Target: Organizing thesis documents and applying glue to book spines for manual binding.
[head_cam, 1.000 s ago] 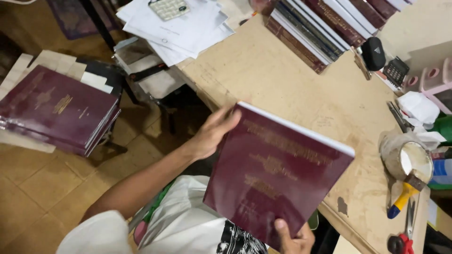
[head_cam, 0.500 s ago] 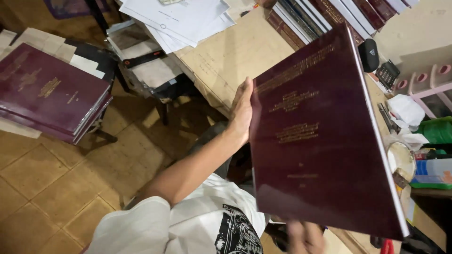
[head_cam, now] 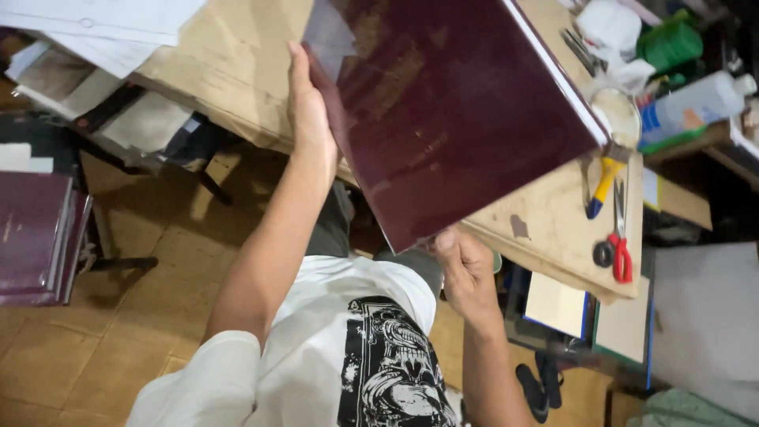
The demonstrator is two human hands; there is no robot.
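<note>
Both of your hands clamp one big maroon book (head_cam: 451, 103), held tilted in the air above the table (head_cam: 229, 63). Your left hand (head_cam: 310, 119) lies flat along its left edge, fingers pressed to the cover; your right hand (head_cam: 465, 265) grips the lower corner from below. Red-handled scissors (head_cam: 618, 249) and a yellow-handled cutter (head_cam: 602, 183) lie on the table just right of the book. A stack of maroon books (head_cam: 35, 237) sits well apart at far left.
</note>
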